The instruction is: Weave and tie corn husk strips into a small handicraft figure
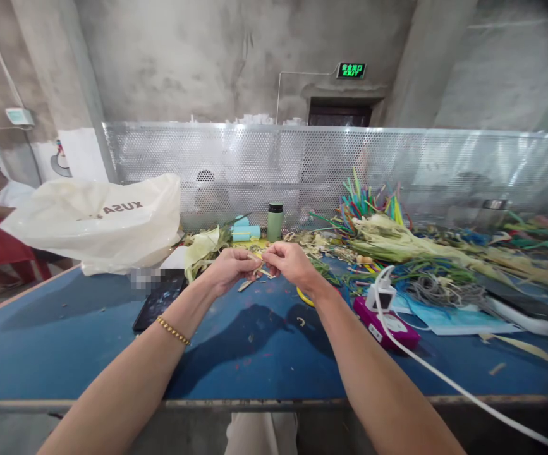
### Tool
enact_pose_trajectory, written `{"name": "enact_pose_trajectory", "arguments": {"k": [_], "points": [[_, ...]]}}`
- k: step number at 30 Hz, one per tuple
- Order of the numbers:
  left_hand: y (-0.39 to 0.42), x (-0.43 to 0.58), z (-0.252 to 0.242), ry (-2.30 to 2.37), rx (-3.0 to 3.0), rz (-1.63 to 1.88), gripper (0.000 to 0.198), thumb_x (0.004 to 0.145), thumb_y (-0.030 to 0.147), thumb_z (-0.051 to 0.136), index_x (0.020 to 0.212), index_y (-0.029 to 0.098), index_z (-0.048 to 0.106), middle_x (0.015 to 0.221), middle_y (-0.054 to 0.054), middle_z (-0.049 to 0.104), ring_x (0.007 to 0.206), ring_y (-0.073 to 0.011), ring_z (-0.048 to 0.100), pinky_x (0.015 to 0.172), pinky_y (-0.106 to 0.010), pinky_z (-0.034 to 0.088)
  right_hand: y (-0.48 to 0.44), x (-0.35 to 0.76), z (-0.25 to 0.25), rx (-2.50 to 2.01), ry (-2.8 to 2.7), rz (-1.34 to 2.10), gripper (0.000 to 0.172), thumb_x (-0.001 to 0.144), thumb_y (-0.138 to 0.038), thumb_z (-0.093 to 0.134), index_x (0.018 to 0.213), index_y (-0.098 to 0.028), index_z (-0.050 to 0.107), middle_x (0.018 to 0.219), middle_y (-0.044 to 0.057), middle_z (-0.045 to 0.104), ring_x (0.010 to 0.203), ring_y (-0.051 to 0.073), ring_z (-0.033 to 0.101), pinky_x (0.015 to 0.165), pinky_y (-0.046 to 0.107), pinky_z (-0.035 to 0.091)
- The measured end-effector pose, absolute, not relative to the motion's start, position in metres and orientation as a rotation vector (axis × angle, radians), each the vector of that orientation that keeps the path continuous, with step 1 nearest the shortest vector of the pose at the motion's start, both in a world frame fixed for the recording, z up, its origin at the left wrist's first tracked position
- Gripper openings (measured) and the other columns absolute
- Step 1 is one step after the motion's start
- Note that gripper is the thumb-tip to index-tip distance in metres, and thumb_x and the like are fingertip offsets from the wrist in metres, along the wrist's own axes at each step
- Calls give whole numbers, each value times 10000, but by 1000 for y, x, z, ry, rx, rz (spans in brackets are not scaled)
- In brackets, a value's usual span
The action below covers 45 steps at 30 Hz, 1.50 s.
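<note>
Both my hands meet above the middle of the blue table [65, 341]. My left hand [230, 266], with a gold bracelet on its wrist, is closed in a pinch on thin pale straw strips [259, 273]. My right hand [289, 260] is also closed, its fingers pinching the same strips from the right. The two sets of fingertips almost touch. A short end of a strip hangs down below my left hand.
A large white plastic bag [98, 221] lies at back left, a dark phone [157, 303] beside it. A green bottle [275, 221] stands by the perforated metal screen [444, 164]. Corn husks and coloured strips [397, 240] pile at right. A magenta power bank [387, 325] with white cable lies near my right forearm. A person sits far left.
</note>
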<state>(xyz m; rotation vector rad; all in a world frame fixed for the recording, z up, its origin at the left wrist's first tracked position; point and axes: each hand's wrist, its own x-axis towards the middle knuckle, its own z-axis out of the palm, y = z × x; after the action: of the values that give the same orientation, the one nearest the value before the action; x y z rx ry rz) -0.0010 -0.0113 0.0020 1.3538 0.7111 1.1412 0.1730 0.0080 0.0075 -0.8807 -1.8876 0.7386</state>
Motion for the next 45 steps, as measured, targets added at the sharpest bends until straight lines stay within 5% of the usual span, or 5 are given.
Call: {"name": "enact_pose_trajectory", "arguments": {"k": [8,13,20,37,45], "points": [[2,0,-5,811,1132,1422,258,547,258,855,652,119,665,556,10,574,463,-63,473,443,-202,298,2,167,13,-981,-1733,29,234,850,-347,570,728,-158,635,700,51,663,614,139,561,597,247,395],[4,6,-9,706,959,1535,297,527,244,870,686,123,650,610,30,585,460,-42,465,447,-186,321,0,154,3,-1031,-1932,129,347,843,-335,561,552,-161,636,528,26,603,530,134,514,542,253,329],[-1,14,-11,599,914,1519,241,582,204,849,711,112,667,625,17,603,499,-47,491,473,-178,368,5,146,-7,-943,-1756,449,216,774,-312,594,651,-162,688,606,22,663,564,143,557,568,238,411],[-1,8,-9,614,862,1543,141,680,176,770,697,112,646,622,11,601,427,-35,480,436,-166,391,-5,142,-6,-1042,-1812,466,128,721,-216,578,596,-196,556,443,-37,514,440,131,519,478,236,403],[-4,10,-7,732,1060,1639,322,584,346,837,726,115,662,630,15,616,440,-61,515,450,-210,339,-2,154,7,-918,-1717,649,268,751,-433,650,748,-167,615,669,24,658,519,129,571,454,228,433]]}}
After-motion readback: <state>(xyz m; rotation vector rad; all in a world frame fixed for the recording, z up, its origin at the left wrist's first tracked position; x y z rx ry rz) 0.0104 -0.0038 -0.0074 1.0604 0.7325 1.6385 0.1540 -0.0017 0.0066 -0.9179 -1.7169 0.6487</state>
